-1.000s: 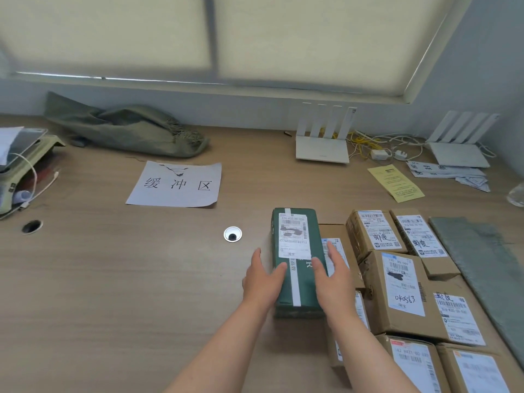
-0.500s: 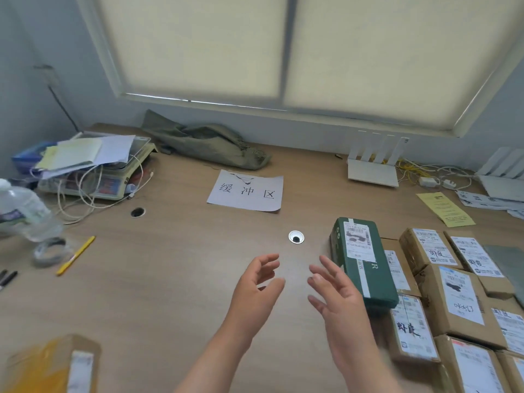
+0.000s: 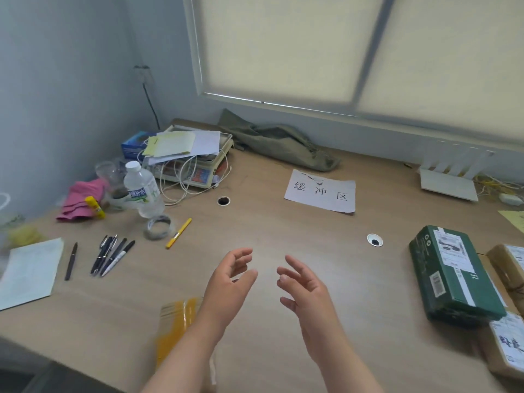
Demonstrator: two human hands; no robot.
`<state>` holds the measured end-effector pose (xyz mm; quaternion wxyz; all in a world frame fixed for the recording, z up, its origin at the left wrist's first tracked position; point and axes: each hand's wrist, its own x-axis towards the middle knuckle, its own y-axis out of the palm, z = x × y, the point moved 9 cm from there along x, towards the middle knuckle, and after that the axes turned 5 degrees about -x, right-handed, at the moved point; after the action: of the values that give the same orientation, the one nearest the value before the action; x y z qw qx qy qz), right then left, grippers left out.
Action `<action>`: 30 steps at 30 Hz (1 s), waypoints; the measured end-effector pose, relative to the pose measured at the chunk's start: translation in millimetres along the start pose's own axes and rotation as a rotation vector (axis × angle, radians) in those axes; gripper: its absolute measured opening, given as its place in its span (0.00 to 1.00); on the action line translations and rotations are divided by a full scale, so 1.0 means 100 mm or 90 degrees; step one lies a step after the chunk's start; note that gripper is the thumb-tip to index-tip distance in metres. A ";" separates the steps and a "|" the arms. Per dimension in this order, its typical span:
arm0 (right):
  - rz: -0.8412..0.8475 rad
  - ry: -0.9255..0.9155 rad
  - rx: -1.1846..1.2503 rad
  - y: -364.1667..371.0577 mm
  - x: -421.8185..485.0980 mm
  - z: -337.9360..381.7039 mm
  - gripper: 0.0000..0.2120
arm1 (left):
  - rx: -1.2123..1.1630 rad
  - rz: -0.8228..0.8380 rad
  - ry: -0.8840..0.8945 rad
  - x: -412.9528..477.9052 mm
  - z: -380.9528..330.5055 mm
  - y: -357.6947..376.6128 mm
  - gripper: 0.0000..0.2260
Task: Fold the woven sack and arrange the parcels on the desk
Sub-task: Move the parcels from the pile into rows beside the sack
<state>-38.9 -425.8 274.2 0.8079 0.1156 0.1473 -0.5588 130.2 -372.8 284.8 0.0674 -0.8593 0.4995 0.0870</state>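
Observation:
My left hand (image 3: 228, 282) and my right hand (image 3: 304, 290) hover empty over the middle of the wooden desk (image 3: 283, 234), fingers spread, palms facing each other. A green parcel (image 3: 450, 275) with a white label lies at the right, beside brown cardboard parcels (image 3: 507, 268) cut off by the frame edge. A parcel wrapped in yellow tape (image 3: 175, 327) sits near the desk's front edge, partly behind my left forearm. A crumpled olive woven sack (image 3: 279, 141) lies at the back under the window.
A paper sign (image 3: 320, 191) lies mid-desk. At the left are a water bottle (image 3: 140, 188), tape roll (image 3: 157, 226), yellow pen (image 3: 178, 232), several dark pens (image 3: 112, 255), a pink cloth (image 3: 80, 198), a paper sheet (image 3: 28, 270) and a scale piled with papers (image 3: 190, 157). A white router (image 3: 449, 180) stands back right.
Both hands let go of the green parcel and drew back to the middle of the desk. My view swung left, bringing the left corner clutter and the yellow-taped parcel into sight.

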 end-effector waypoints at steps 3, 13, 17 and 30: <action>0.048 0.025 -0.044 0.50 0.05 -0.17 0.20 | 0.009 -0.052 -0.014 0.02 0.13 -0.58 0.17; 0.130 0.171 -0.199 1.24 -0.01 -1.06 0.27 | 0.101 -0.137 -0.215 -0.32 1.12 -1.57 0.35; 0.149 0.205 -0.233 1.34 -0.06 -1.27 0.29 | 0.050 -0.095 -0.305 -0.48 1.45 -1.44 0.41; 0.094 0.004 -0.216 0.92 -0.05 -0.74 0.24 | 0.074 -0.105 -0.182 -0.36 1.09 -0.88 0.67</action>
<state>37.9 -363.5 209.4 0.8540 -0.0100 0.2331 -0.4650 181.0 -277.1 188.9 0.1941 -0.8708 0.4170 0.1737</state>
